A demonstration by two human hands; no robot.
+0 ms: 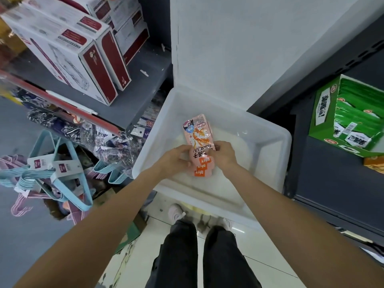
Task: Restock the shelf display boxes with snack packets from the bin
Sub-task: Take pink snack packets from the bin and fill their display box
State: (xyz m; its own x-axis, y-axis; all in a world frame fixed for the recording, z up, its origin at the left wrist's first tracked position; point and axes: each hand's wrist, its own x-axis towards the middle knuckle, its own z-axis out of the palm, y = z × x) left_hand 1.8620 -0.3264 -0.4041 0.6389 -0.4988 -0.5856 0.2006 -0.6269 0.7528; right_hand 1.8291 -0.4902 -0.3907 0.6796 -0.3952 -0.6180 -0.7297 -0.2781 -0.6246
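Note:
A translucent white plastic bin (268, 142) stands on the floor in front of me. Over its inside I hold a small stack of pink snack packets (198, 138) with orange labels. My left hand (175, 160) grips the stack's left edge and my right hand (224, 154) grips its right edge. The rest of the bin's floor looks bare. On the dark shelf at the right sits a green display box (324, 113) with several green packets standing inside it.
White and dark red cartons (83, 50) are stacked on the grey shelf at upper left. Blue and pink hangers (47, 175) and bagged goods hang below it. An orange box corner (374, 165) shows at the right edge. My legs stand on pale floor tiles.

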